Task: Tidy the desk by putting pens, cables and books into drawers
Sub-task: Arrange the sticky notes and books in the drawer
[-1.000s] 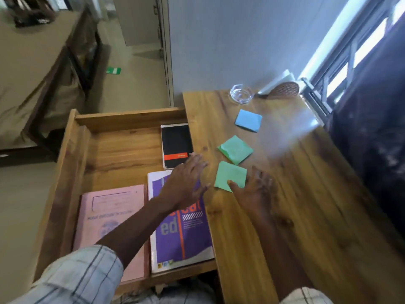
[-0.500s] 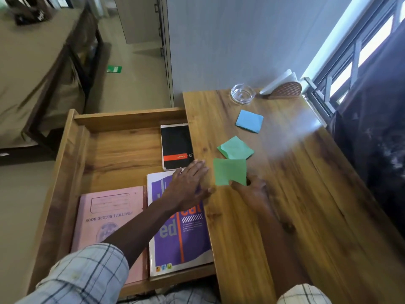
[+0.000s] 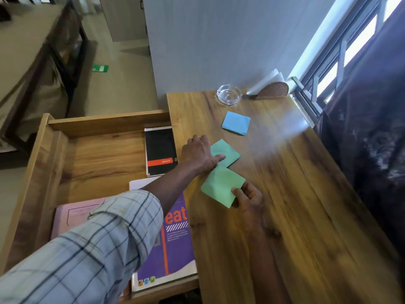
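The wooden drawer stands pulled out to the left of the desk. In it lie a black notebook, a purple book and a pink record book. My right hand pinches a corner of a green sticky-note pad, lifted slightly off the desk. My left hand reaches across and rests its fingers on a second green pad lying further back. A blue pad lies beyond them.
A glass ashtray and a brown napkin holder with white napkins stand at the desk's far edge. A window frame and dark curtain border the right side. A bed stands at the far left.
My left hand has moved from the purple book across to the farther green pad. My right hand has lifted the nearer green pad and drawn it back toward me.
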